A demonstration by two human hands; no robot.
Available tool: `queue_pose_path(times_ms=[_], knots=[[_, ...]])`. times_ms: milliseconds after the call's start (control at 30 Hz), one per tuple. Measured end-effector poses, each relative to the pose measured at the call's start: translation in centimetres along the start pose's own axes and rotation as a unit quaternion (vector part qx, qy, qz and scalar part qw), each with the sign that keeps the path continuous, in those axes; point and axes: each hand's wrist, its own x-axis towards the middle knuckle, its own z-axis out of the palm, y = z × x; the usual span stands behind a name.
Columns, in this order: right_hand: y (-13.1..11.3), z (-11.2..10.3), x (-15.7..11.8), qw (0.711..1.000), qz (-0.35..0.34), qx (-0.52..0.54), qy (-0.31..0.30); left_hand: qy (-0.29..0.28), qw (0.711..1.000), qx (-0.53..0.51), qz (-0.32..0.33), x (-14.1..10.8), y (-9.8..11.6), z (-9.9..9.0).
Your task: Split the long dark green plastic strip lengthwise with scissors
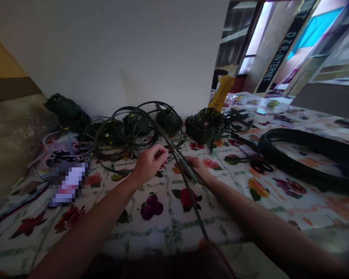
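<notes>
Dark green strips (196,211) run from the coils at the back, between my hands, down past the table's front edge. My right hand (196,164) is closed round the strips, partly hidden behind them. Just left of them, my left hand (151,159) has its fingers curled together; whatever is between them, if anything, is too small to make out. Behind my left hand lies a loose tangle of thin green coils (110,143).
Woven green baskets (203,126) stand along the white wall. A wide dark coil (302,176) and scissors (261,166) lie right on the flowered tablecloth (168,217). Left are pale strips (50,145) and a pixelated object (68,184). A yellow packet (222,93) stands behind.
</notes>
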Motion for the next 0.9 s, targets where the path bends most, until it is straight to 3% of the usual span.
queue_pose_path(times_ms=[167, 367, 533, 633, 733, 900], knots=[[0.5, -0.3, 0.2, 0.999, -0.011, -0.037, 0.002, 0.002, 0.999, 0.038, 0.020, 0.5, 1.1, -0.3], [0.5, -0.6, 0.3, 1.000, -0.017, 0.015, -0.002, -0.001, 0.996, 0.085, 0.031, 0.7, 2.6, -0.3], [0.7, -0.7, 0.3, 0.994, -0.027, 0.104, -0.009, -0.029, 0.991, 0.131, 0.019, -0.6, 3.4, 1.5], [1.3, -0.7, 0.6, 0.991, -0.049, 0.125, -0.018, -0.063, 0.979, 0.187, 0.052, -1.7, 3.8, 3.1], [1.6, -0.9, 0.8, 0.988, -0.069, 0.138, -0.022, -0.084, 0.953, 0.256, 0.135, -2.4, 4.4, 4.7], [0.5, -1.2, 0.3, 0.992, -0.057, 0.116, -0.009, -0.134, 0.861, 0.393, 0.294, -2.8, 6.0, 7.3]])
